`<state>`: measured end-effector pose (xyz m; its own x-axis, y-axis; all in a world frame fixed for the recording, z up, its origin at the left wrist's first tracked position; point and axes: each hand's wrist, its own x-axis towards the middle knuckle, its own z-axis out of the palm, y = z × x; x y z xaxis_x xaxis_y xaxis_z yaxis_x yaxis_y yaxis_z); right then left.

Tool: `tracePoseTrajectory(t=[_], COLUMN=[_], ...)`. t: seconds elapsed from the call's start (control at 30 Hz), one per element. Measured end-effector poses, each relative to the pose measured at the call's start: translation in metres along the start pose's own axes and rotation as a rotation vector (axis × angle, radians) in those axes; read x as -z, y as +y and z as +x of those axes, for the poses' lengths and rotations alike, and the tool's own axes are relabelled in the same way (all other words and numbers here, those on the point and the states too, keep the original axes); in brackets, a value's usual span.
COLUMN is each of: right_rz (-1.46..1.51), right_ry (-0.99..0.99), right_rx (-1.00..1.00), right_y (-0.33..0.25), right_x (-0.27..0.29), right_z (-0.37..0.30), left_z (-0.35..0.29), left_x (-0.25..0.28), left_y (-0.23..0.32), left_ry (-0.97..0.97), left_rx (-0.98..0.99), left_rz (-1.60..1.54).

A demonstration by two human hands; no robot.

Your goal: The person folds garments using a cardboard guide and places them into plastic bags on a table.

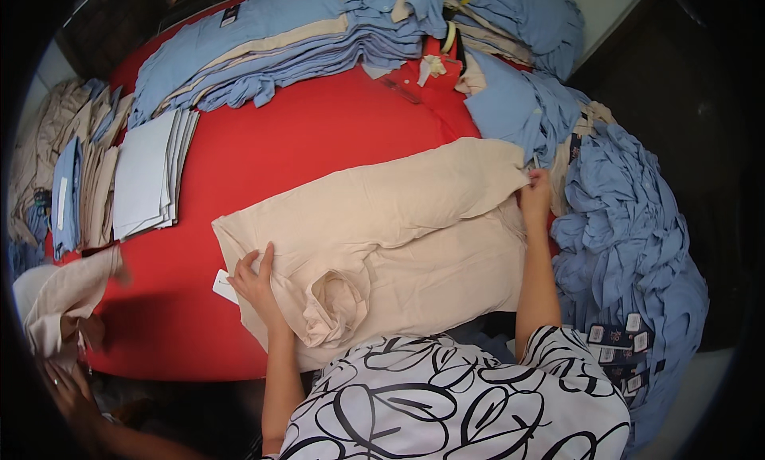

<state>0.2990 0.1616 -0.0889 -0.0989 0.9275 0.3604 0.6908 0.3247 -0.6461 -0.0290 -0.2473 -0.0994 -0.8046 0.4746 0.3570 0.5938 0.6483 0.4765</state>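
Note:
Spread across the table in front of me is a beige shirt (414,191), folded over lengthwise, with its far edge slanting up to the right. A rounded, rolled opening in its cloth (339,301) stands up near my body; whether it is collar or sleeve I cannot tell. My left hand (255,283) lies on the shirt's left end with fingers apart. A white card (225,286) sticks out from under the cloth beside it. At the far right corner, my right hand (535,193) pinches the shirt's edge between closed fingers.
The table has a red cover (311,141). Blue shirts (303,54) lie stacked along the back, and more blue garments (621,213) heap at the right. White boards (151,173) and folded clothes (96,181) stand left. Lower left, another person's hand (72,388) is by a beige garment (64,301).

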Motion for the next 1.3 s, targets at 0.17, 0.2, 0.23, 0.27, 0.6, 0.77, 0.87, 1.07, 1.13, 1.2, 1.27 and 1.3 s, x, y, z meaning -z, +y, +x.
tracePoseTrajectory(t=[0.17, 0.2, 0.23, 0.27, 0.6, 0.77, 0.87, 1.07, 1.13, 1.2, 1.27, 1.3], right_rz=[0.687, 0.682, 0.680, 0.538, -0.290, -0.039, -0.195, -0.054, 0.016, 0.155, 0.116, 0.103], right_ry=[-0.305, -0.302, -0.300, -0.332, 0.081, -0.076, -0.213, -0.204, -0.197, -0.230, -0.283, -0.323], right_rx=[-0.363, -0.275, -0.190, -0.134, 0.404, -0.108, -0.032, -0.071, -0.037, -0.159, 0.002, 0.089], right_y=[0.012, 0.013, 0.000, -0.011, 0.073, 0.012, 0.016, 0.031, 0.026, 0.007, 0.027, 0.027], right_x=[-0.052, -0.058, -0.061, -0.060, -0.006, -0.008, -0.021, -0.008, -0.026, -0.042, -0.046, -0.050], right_z=[-0.026, -0.027, -0.030, -0.036, 0.030, 0.021, 0.020, 0.034, 0.040, 0.049, 0.067, 0.068], left_z=[0.002, 0.001, -0.001, -0.002, -0.001, 0.003, 0.007, 0.007, 0.007, 0.012, 0.017, 0.014], left_x=[-0.003, -0.003, -0.001, -0.001, -0.003, 0.007, 0.031, 0.035, 0.041, 0.039, 0.031, 0.027], left_y=[0.001, 0.001, 0.000, -0.003, -0.008, -0.015, -0.013, -0.013, -0.010, -0.016, -0.022, -0.027], left_ry=[-0.001, 0.006, 0.013, 0.014, -0.001, -0.125, -0.265, -0.259, -0.231, -0.250, -0.272, -0.278], left_rx=[-0.038, -0.035, -0.030, -0.037, -0.092, -0.113, -0.144, -0.204, -0.285, -0.363, -0.406, -0.381], left_rz=[-0.002, 0.003, 0.014, 0.024, 0.045, 0.060, 0.012, 0.112, 0.268, 0.220, 0.115, 0.056])
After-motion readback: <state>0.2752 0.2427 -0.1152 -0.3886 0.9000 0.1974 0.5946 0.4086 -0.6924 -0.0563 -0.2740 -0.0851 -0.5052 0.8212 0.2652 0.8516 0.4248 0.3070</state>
